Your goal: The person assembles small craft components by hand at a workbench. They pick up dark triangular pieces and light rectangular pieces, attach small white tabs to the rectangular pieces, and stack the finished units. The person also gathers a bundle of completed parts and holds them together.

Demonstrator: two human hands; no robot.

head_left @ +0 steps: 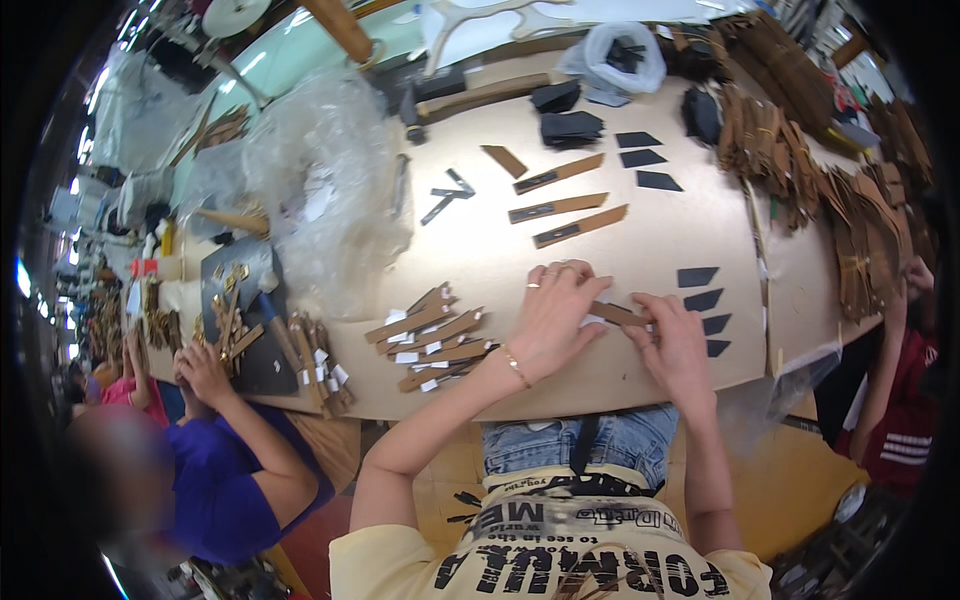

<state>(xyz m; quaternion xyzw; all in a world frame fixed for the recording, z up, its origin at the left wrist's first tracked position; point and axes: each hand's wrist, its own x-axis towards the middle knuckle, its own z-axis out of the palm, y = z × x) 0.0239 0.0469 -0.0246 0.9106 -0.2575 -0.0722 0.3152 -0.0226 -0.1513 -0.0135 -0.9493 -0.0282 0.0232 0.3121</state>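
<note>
A narrow brown strip (618, 314), apparently leather, lies between my hands over the near part of the table. My left hand (558, 318) is closed on its left end, the fingers covering part of it. At its right end, my right hand (672, 338) pinches it between thumb and fingers. Beyond my hands, three brown strips with dark inlaid pieces (580, 227) lie slanted, and a short plain brown piece (503, 161) is near them. Slanted black pieces (703, 299) form a column beside my right hand. Left of my left wrist is a pile of brown strips with white tags (430, 340).
Farther back are three black pieces (642, 157), black stacks (572, 128), a hammer (480, 98) and a plastic bag of dark pieces (620, 60). Brown bundles (770, 150) line the right; clear plastic sheeting (330, 190) lies left. Co-workers sit at both sides, one in blue (225, 480).
</note>
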